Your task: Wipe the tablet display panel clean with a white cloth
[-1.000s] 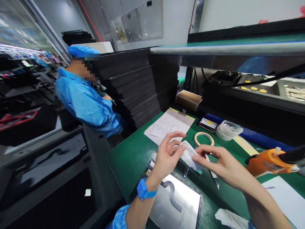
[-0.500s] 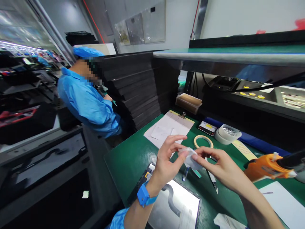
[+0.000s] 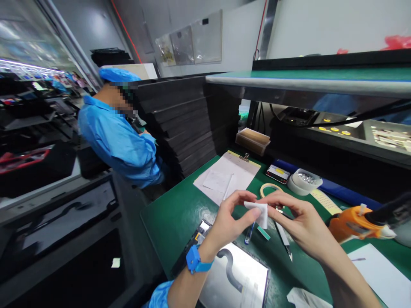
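Observation:
Between my two hands is a small folded white wipe (image 3: pixel 261 216), held above the green bench. My left hand (image 3: pixel 233 220), with a blue wrist strap (image 3: pixel 197 261) below it, pinches the wipe between thumb and fingers. My right hand (image 3: pixel 295 218) grips its other side, fingers closed against it. Beneath my left forearm lies a display panel (image 3: pixel 234 278) with a silver back and a dark curved strip. Under the hands are a blue-capped pen (image 3: pixel 248 234), a small green piece (image 3: pixel 263 233) and a craft knife (image 3: pixel 284 239).
A clipboard with papers (image 3: pixel 236 169), a tape roll (image 3: pixel 269 188), a white bowl of small metal parts (image 3: pixel 305 179) and an orange tool (image 3: pixel 358 222) are around the hands. Crumpled white cloth (image 3: pixel 305 298) lies in front. A co-worker in blue (image 3: pixel 118 137) sits left, beside stacked black trays (image 3: pixel 186 119).
The wipe has gone from loosely spread to folded into a neater, flatter piece. My right hand has shifted slightly, its fingers now closer to the left hand's fingertips.

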A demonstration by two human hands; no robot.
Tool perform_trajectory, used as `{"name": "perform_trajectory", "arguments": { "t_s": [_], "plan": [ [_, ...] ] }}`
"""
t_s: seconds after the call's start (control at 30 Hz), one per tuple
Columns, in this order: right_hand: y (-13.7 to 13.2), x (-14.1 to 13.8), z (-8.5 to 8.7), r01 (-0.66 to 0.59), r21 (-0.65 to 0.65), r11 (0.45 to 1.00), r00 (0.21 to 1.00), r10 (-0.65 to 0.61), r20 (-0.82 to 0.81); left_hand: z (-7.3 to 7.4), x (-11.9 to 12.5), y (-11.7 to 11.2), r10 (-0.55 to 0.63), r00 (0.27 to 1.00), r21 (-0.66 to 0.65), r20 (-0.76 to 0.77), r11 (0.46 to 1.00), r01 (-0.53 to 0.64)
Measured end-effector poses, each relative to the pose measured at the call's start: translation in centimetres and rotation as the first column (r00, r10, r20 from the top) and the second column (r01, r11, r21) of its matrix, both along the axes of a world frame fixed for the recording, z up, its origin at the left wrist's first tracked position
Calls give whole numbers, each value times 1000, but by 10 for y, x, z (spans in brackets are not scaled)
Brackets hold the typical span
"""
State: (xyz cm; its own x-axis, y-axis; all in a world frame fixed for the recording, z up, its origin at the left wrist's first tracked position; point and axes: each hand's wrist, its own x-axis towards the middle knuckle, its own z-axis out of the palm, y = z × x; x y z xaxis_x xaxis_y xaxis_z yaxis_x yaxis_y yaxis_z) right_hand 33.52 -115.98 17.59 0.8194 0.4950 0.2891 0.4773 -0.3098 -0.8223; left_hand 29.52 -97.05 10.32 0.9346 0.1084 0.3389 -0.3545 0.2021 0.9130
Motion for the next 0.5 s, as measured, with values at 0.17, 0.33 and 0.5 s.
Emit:
{"name": "perform_trajectory", "arguments": {
  "t_s": [0.17, 0.33, 0.5],
  "plan": [
    [1, -4, 2, 9, 2, 1000, 1000, -9, 6, 4, 2, 2, 12, 998, -29, -67, 999, -14],
    [0, -11, 3, 107, 32, 994, 992, -109, 58, 5, 5, 8, 101, 988, -112, -114, 987, -114],
    [4, -31, 24, 81, 99, 992, 988, -93, 122, 1, 14, 15, 152, 969, -143, -195, 973, -182]
  ]
}}
